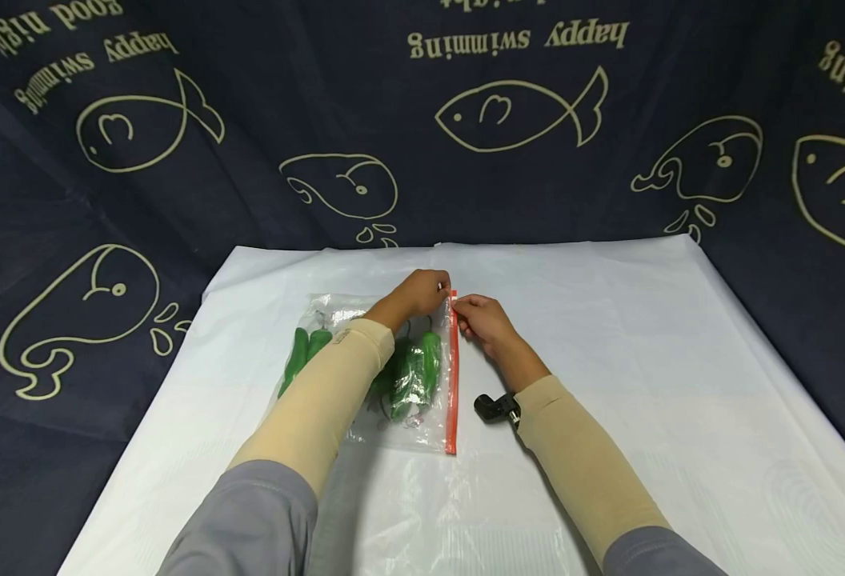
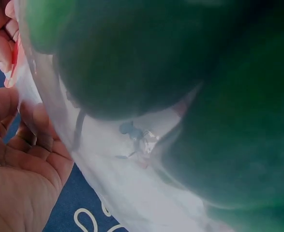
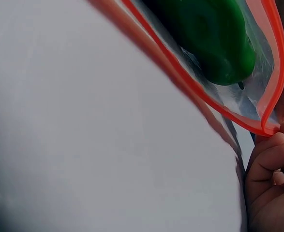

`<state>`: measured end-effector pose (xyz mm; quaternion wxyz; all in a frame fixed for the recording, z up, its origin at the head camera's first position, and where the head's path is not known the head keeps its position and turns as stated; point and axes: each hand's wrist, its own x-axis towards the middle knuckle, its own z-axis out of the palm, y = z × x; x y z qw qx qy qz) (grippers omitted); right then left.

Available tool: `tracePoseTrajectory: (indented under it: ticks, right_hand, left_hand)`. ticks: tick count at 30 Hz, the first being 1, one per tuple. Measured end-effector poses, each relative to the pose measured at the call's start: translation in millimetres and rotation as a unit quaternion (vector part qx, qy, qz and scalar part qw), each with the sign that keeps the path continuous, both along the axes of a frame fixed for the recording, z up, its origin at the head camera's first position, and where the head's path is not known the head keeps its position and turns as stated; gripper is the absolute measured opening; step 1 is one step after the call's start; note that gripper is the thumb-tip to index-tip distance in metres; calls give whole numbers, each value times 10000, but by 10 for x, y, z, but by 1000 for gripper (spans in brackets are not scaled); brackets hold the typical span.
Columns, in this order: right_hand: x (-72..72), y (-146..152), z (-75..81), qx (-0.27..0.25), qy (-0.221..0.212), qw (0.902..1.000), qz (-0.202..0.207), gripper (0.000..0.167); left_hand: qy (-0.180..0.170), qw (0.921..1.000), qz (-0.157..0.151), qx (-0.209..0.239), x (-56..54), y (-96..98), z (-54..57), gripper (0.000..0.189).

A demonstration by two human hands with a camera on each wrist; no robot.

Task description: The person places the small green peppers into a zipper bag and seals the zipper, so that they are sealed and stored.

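Note:
A clear zip bag [image 1: 365,436] with a red zip edge [image 1: 453,384] lies flat on the table, its mouth facing right. Inside it are several green peppers [image 1: 431,360]. At the far end of the red edge, my left hand [image 1: 422,292] pinches the corner from the bag's side. Just right of it, my right hand [image 1: 486,322] pinches the same end between thumb and forefinger. In the right wrist view the red lips [image 3: 180,72] stand apart and meet at the pinched corner, with one green pepper [image 3: 219,43] showing between them.
White cloth [image 1: 610,344] covers the table. Behind it hangs a dark blue curtain [image 1: 394,72] with fish and whale drawings. A black camera mount [image 1: 494,408] juts from my right wrist, close to the bag's red edge.

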<state>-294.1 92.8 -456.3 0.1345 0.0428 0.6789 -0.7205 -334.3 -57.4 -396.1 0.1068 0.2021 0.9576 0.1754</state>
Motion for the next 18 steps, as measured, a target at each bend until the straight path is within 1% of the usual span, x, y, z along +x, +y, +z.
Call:
tracePoseTrajectory:
  ticks: [7,11,18]
  right_hand:
    - [2,-11,4,-21,-21,10000,4,24]
    - [-7,-8,2,9,-27,10000,18,23]
    - [-11,-4,4,-36,-43,10000,9,20]
  left_hand:
    - [68,9999,12,-84,-30,2,-32,16]
    - [93,9999,12,-52,-44,2,-55,17]
    - [228,9997,100,-2,-22,27,-80,18]
